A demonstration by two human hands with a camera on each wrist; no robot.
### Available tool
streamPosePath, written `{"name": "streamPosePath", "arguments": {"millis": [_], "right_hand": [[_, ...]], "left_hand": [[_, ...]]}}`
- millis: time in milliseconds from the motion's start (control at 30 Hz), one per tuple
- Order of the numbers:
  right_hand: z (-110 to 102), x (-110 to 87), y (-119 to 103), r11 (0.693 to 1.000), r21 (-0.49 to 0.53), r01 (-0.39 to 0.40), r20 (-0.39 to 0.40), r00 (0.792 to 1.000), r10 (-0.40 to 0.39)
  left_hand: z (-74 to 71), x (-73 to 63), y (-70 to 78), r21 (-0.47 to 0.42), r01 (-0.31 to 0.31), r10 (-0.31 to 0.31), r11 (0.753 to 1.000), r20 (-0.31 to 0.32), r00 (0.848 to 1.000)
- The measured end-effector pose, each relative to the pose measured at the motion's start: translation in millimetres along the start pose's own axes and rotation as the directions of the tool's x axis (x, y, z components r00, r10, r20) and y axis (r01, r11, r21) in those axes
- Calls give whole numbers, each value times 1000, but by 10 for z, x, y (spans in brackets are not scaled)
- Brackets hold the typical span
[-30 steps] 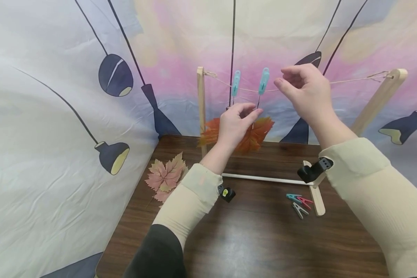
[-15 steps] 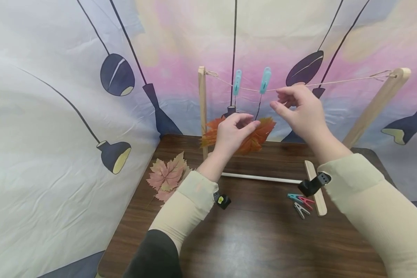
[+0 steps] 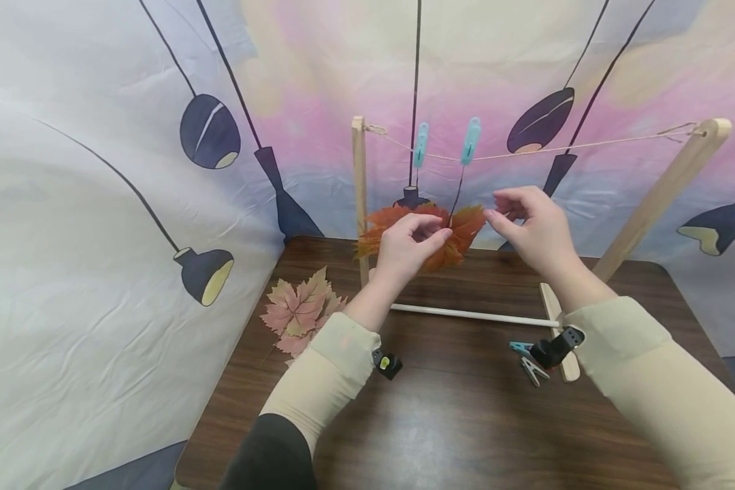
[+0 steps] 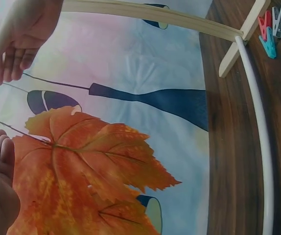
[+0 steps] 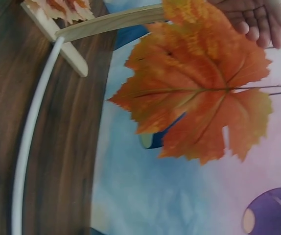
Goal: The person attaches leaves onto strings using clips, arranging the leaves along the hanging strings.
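Observation:
Two light-blue clothespins, a left one (image 3: pixel 420 145) and a right one (image 3: pixel 471 141), grip a string (image 3: pixel 563 148) near its left end. Orange maple leaves (image 3: pixel 462 235) hang below them by thin dark stems. My left hand (image 3: pixel 404 248) is in front of the leaves with fingers loosely bent; nothing shows in its grasp, and I cannot tell if it touches a leaf. To the right of the leaves, my right hand (image 3: pixel 535 228) hovers with relaxed fingers, holding nothing. The right wrist view shows one orange leaf (image 5: pixel 194 93) spread nearly flat to the camera.
Wooden posts, left (image 3: pixel 360 197) and right (image 3: pixel 667 197), carry the string; a white rod (image 3: pixel 471 314) joins their bases. Pinkish leaves (image 3: pixel 297 309) lie on the table's left. Teal (image 4: pixel 269 44), red (image 4: pixel 264 24) and grey (image 4: pixel 279 21) clothespins lie by the right foot.
Both hands have come down from the string and clothespins, the right one farther. The orange leaves stay hanging from the two light-blue clothespins.

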State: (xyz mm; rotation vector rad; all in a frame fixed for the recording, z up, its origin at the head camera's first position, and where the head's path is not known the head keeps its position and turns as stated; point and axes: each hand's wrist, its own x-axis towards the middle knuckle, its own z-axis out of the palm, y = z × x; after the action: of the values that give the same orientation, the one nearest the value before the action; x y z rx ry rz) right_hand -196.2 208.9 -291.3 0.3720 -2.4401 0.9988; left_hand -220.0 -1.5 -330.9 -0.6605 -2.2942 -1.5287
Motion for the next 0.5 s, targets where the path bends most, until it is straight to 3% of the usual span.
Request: {"name": "streamPosePath", "arguments": {"millis": [333, 500], "right_hand": [[35, -197, 243, 996, -1, -89, 44, 995, 88], [56, -308, 389, 995, 2, -97, 72, 993, 97]], "left_hand": [[-22, -107, -109, 20, 28, -28, 999, -3, 1000], [-24, -156, -163, 18, 46, -46, 999, -10, 999]]}}
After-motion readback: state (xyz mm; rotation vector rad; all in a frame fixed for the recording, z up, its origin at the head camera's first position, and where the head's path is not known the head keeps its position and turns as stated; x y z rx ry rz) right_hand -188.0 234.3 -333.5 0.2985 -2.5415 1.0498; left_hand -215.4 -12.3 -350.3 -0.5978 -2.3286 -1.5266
